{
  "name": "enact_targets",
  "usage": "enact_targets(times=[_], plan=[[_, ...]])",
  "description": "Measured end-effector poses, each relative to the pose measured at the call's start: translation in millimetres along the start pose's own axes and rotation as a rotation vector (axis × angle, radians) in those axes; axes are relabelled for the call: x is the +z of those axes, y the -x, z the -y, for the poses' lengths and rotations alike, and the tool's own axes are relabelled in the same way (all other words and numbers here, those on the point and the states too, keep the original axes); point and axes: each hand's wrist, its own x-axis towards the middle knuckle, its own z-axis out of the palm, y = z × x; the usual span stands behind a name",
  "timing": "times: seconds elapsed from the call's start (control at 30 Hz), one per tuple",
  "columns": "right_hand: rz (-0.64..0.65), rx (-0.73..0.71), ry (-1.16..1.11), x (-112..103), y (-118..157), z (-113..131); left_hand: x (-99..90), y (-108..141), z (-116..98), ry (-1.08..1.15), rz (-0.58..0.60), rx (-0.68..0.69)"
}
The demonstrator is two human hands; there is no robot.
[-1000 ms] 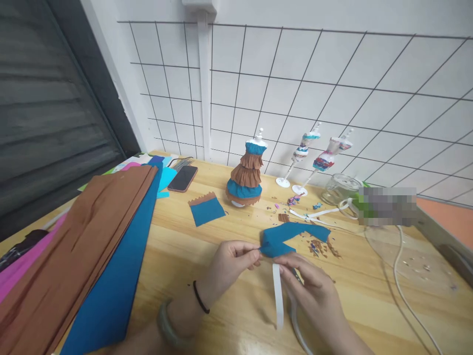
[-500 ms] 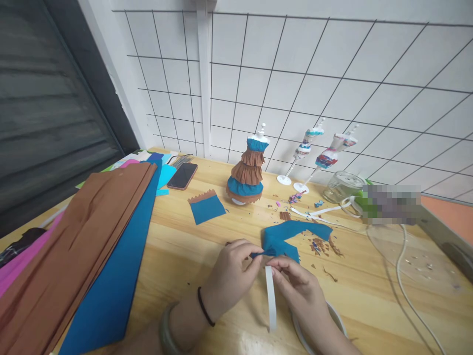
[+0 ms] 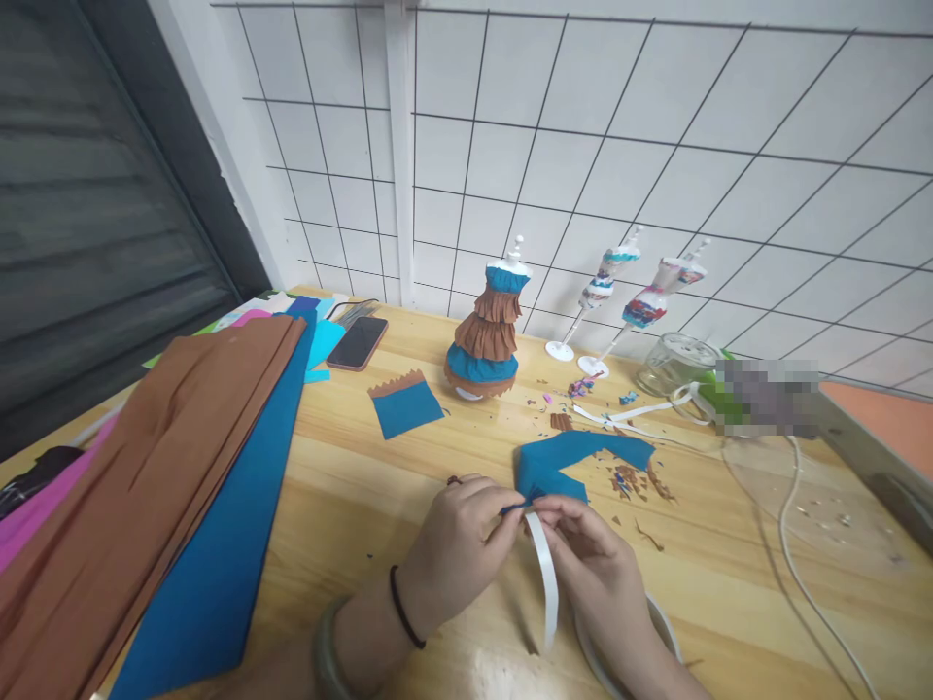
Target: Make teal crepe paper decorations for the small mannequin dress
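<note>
Between thumb and fingers, my left hand (image 3: 466, 530) pinches the gathered end of a blue crepe paper strip (image 3: 558, 457). The rest of this strip lies bent on the table just beyond the fingertips. My right hand (image 3: 594, 554) is closed close beside it, its fingertips at a narrow white strip (image 3: 543, 569) that looks like tape or its backing. That strip dangles down between the two hands. Part of the pinched paper is hidden by my fingers. Behind the hands stands a small dress form (image 3: 488, 331) clothed in ruffled blue and brown paper.
Two slim white dress forms (image 3: 648, 309) stand by the tiled wall, near a glass jar (image 3: 677, 362). Paper scraps (image 3: 634, 479) are scattered right of the blue strip. A fringed paper piece (image 3: 408, 406), a phone (image 3: 359, 343) and brown paper sheets (image 3: 167, 428) lie leftward. A white ring-shaped object (image 3: 663, 627) sits under my right wrist.
The white strip's hanging end has swung to the right and bows more. My fingertips have come closer together at the gathered blue paper. The camera view has shifted slightly.
</note>
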Motion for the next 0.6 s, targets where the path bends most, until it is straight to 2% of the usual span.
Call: enact_targets(times=[0.1, 0.27, 0.37, 0.5, 0.6], plan=[[0.017, -0.022, 0.023, -1.6, 0.9, 0.7, 0.0, 0.2, -1.3, 0.037, -0.007, -0.035], [0.055, -0.056, 0.141, -3.8, 1.1, 5.8, -5.5, -5.0, 6.7, 0.037, 0.001, -0.192], [0.086, -0.062, 0.167, -3.5, 1.1, 8.5, -12.6, -9.9, 17.3, -0.143, 0.063, -0.243], [0.113, -0.072, 0.194, -2.4, 0.9, 10.5, -19.2, -13.0, 29.2, -0.445, 0.144, -0.239], [0.119, -0.085, 0.212, -1.8, 0.3, 11.4, -20.0, -12.1, 33.6, -0.546, 0.178, -0.249]])
